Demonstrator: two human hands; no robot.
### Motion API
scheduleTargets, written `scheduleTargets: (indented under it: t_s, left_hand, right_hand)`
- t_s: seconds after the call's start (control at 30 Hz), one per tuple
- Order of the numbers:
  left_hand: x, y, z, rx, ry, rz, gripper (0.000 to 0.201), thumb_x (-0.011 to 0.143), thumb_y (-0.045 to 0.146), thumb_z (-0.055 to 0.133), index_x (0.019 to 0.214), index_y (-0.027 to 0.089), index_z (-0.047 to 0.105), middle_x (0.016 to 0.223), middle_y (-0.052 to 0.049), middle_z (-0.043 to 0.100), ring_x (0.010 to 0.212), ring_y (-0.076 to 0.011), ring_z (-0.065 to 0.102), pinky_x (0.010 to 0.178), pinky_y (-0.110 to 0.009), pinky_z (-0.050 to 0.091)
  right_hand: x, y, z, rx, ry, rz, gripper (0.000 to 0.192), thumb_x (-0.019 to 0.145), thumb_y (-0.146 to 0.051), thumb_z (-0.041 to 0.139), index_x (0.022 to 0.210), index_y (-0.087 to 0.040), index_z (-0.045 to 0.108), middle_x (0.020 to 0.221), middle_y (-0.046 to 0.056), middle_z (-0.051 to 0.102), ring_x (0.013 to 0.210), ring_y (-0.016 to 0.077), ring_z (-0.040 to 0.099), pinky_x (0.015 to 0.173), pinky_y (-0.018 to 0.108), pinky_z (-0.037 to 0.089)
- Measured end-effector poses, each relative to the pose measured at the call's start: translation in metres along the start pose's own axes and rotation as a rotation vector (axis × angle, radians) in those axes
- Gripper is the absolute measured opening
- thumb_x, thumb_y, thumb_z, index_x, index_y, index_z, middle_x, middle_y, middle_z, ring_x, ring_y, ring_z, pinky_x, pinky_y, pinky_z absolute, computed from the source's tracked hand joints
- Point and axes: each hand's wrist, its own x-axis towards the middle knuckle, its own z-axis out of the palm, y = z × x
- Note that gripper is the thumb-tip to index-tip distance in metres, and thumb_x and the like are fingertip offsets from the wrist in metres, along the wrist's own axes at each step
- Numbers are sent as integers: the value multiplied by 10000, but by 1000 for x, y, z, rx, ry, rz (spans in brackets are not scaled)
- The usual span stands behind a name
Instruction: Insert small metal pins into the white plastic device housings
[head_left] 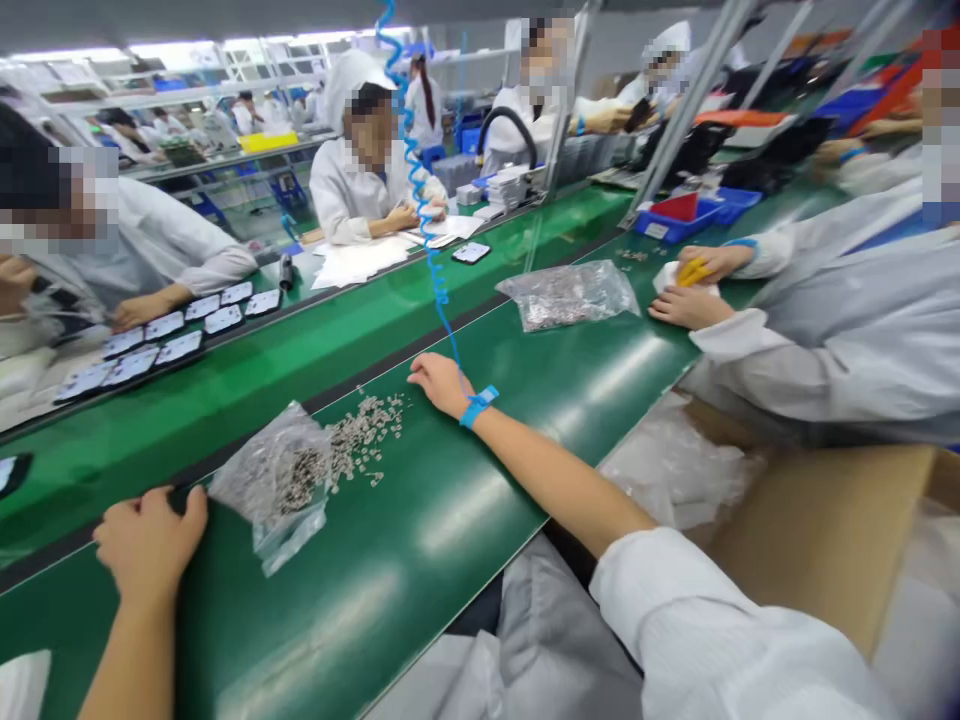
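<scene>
From the head camera, the person's right hand [441,383] lies flat and loose on the green table [420,540], fingers spread, holding nothing. A blue wrist strap [478,405] with a curly blue cord [420,200] sits on that wrist. Just left of this hand lies a pile of small metal parts [364,430], spilling from a clear plastic bag [281,485]. The left hand [150,540] is curled at the table edge, pinching something small and dark beside the bag; what it is cannot be told. To do this well, the right hand should pick parts slowly from the pile's near edge, so none scatter.
</scene>
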Motion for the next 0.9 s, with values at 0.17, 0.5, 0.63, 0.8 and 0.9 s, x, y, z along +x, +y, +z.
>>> scheduleTargets:
  t_s: [0.17,0.5,0.63,0.8,0.9]
  left_hand:
    - [-8,8,-10,-32,13,1,792,911,644,277,1335,59,599,1332,-305,478,1203,-462,453,923,-522,422]
    - [-9,4,-7,-72,41,18,590,904,563,459,1256,120,626,1256,-219,495,1135,-397,447,920,-472,406]
    - [-9,5,-9,-74,33,24,607,912,560,457,1262,94,629,1246,-222,486,1122,-397,455,906,-479,412]
    - [-10,5,-12,-76,7,29,652,944,575,415,1291,62,618,1265,-231,478,1162,-409,456,936,-488,413]
    - [-12,7,-13,-99,8,22,613,947,557,450,1277,69,619,1281,-225,476,1187,-412,448,959,-502,411]
  right_hand:
    - [3,7,-13,255,78,117,134,917,-275,611,812,-200,576,766,1,600,756,169,531,764,304,410]
    - [3,6,-28,777,19,242,630,777,-837,552,938,-231,498,772,-26,569,686,118,608,632,248,494]
    - [1,5,-28,756,-43,287,522,815,-721,645,908,-222,523,706,-32,594,621,118,624,598,241,478]
    - [-4,0,-22,597,-123,301,300,708,-211,861,682,-193,563,510,-69,519,455,82,471,526,234,351]
    - [-5,-3,-24,575,-130,294,229,743,-192,825,721,-187,598,565,-62,560,451,71,448,501,234,336]
